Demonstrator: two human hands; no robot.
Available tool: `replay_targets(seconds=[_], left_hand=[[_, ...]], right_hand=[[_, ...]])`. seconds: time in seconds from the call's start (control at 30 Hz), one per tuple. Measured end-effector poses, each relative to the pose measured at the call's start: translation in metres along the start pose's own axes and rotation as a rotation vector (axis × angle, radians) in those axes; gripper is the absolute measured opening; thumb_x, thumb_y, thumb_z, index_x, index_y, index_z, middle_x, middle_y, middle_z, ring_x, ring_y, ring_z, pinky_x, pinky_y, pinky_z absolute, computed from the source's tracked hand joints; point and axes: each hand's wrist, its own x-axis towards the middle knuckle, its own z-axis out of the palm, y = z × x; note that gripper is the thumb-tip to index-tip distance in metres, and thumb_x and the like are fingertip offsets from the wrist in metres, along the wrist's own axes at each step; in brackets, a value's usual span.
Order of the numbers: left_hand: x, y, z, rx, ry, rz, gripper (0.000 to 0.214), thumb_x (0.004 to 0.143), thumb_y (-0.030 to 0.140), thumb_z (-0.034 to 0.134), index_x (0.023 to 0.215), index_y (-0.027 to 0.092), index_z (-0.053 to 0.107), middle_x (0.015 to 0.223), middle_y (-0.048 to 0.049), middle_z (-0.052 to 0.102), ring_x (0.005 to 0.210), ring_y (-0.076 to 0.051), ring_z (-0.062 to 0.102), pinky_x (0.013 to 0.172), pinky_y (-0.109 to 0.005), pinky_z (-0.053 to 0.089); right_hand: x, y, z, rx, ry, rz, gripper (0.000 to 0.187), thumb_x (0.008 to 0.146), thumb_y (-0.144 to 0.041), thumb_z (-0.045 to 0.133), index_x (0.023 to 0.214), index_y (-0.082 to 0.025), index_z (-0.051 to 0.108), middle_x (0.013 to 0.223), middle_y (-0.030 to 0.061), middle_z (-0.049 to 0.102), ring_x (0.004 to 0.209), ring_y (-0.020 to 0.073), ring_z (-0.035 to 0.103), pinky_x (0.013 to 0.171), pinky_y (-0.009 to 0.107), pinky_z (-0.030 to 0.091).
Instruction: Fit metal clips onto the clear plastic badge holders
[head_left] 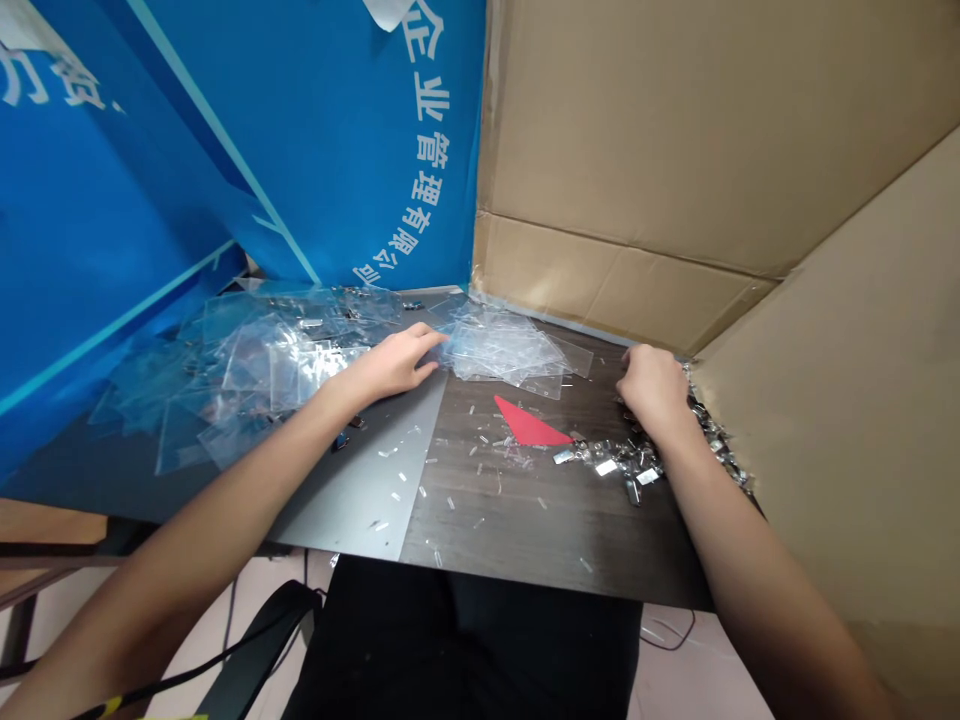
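Note:
My left hand [405, 362] reaches to the left edge of a pile of clear plastic sleeves [502, 345], fingertips at the sleeves and the thumb apart from the index finger. Nothing shows in its grasp. At the right, my right hand [654, 385] is over a heap of small shiny metal clips [645, 472], its fingers curled down. Whatever those fingers hold is hidden behind the hand. A red triangular piece [529, 425] lies flat between the hands, its right tip touching the clips.
Another spread of clear sleeves with metal pieces among them [262, 365] covers the table's left part. Tiny clear strips [451, 502] are scattered across the dark tabletop [517, 540]. A blue printed panel [337, 130] and cardboard walls [637, 130] rise behind and at the right.

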Motion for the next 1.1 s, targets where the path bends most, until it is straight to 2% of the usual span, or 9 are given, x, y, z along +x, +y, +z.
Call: replay_targets(seconds=[0.17, 0.3, 0.37, 0.47, 0.63, 0.8, 0.87, 0.97, 1.1], left_hand=[[-0.001, 0.007, -0.004, 0.143, -0.012, 0.042, 0.042, 0.105, 0.015, 0.044, 0.135, 0.014, 0.073, 0.163, -0.0212, 0.058, 0.095, -0.026, 0.079, 0.090, -0.040, 0.061], [0.000, 0.007, -0.016, 0.159, 0.015, 0.156, 0.034, 0.105, 0.015, 0.043, 0.103, 0.014, 0.077, 0.122, -0.0186, 0.075, 0.100, -0.028, 0.075, 0.091, -0.040, 0.058], [-0.001, 0.009, -0.023, 0.176, 0.077, 0.185, 0.033, 0.106, 0.016, 0.043, 0.100, 0.016, 0.076, 0.105, -0.0164, 0.075, 0.102, -0.030, 0.073, 0.093, -0.043, 0.057], [-0.005, 0.017, -0.033, 0.151, 0.247, 0.130, 0.030, 0.105, 0.017, 0.043, 0.103, 0.018, 0.073, 0.102, -0.0151, 0.074, 0.102, -0.031, 0.069, 0.095, -0.047, 0.055], [-0.014, 0.044, -0.035, -0.284, 0.520, 0.068, 0.013, 0.101, 0.019, 0.052, 0.101, 0.019, 0.065, 0.101, -0.0093, 0.071, 0.095, -0.023, 0.068, 0.088, -0.038, 0.059], [-0.018, 0.068, -0.024, -0.685, 0.446, 0.218, 0.016, 0.098, 0.035, 0.069, 0.094, 0.019, 0.066, 0.102, -0.0078, 0.071, 0.099, -0.023, 0.072, 0.089, -0.038, 0.063], [-0.019, 0.074, -0.017, -0.773, 0.412, 0.276, 0.019, 0.098, 0.037, 0.073, 0.091, 0.019, 0.068, 0.100, -0.0073, 0.072, 0.098, -0.023, 0.073, 0.090, -0.040, 0.062], [-0.020, 0.083, -0.008, -0.869, 0.392, 0.326, 0.009, 0.099, 0.027, 0.070, 0.094, 0.019, 0.070, 0.101, -0.0076, 0.072, 0.099, -0.022, 0.073, 0.089, -0.038, 0.061], [-0.022, 0.089, -0.003, -0.901, 0.398, 0.357, 0.006, 0.099, 0.016, 0.066, 0.095, 0.020, 0.069, 0.102, -0.0080, 0.071, 0.101, -0.021, 0.072, 0.087, -0.037, 0.061]], right_hand=[[-0.005, -0.003, -0.004, 0.039, 0.051, -0.005, 0.046, 0.094, 0.000, 0.062, 0.136, -0.009, 0.080, 0.123, 0.0263, 0.082, 0.119, 0.0379, 0.081, 0.096, 0.039, 0.059], [-0.008, -0.006, -0.006, 0.107, 0.077, -0.014, 0.042, 0.097, -0.002, 0.060, 0.132, -0.010, 0.083, 0.117, 0.0258, 0.084, 0.117, 0.0382, 0.081, 0.096, 0.039, 0.058], [-0.008, -0.008, -0.007, 0.125, 0.102, -0.013, 0.039, 0.098, -0.004, 0.061, 0.127, -0.012, 0.085, 0.114, 0.0247, 0.084, 0.112, 0.0369, 0.081, 0.095, 0.039, 0.058], [-0.009, -0.011, -0.009, 0.142, 0.120, -0.005, 0.032, 0.100, -0.011, 0.064, 0.122, -0.014, 0.087, 0.112, 0.0224, 0.085, 0.106, 0.0356, 0.081, 0.093, 0.041, 0.058], [-0.013, -0.021, -0.008, 0.313, 0.182, -0.165, 0.025, 0.102, -0.022, 0.064, 0.112, -0.017, 0.087, 0.112, 0.0161, 0.086, 0.106, 0.0331, 0.076, 0.098, 0.042, 0.054], [-0.028, -0.041, 0.001, 0.699, 0.212, -0.460, 0.023, 0.103, -0.029, 0.055, 0.094, -0.022, 0.075, 0.104, 0.0119, 0.077, 0.103, 0.0287, 0.066, 0.100, 0.041, 0.050], [-0.038, -0.051, 0.006, 0.905, 0.104, -0.514, 0.026, 0.104, -0.035, 0.052, 0.085, -0.024, 0.065, 0.099, 0.0088, 0.071, 0.101, 0.0263, 0.064, 0.096, 0.040, 0.051], [-0.052, -0.065, 0.015, 1.259, -0.261, -0.510, 0.030, 0.103, -0.045, 0.053, 0.081, -0.025, 0.054, 0.085, 0.0019, 0.063, 0.078, 0.0191, 0.060, 0.077, 0.032, 0.051], [-0.066, -0.077, 0.019, 1.488, -0.714, -0.440, 0.037, 0.093, -0.057, 0.072, 0.085, -0.025, 0.055, 0.063, -0.0102, 0.037, 0.051, 0.0100, 0.027, 0.050, 0.023, 0.022]])
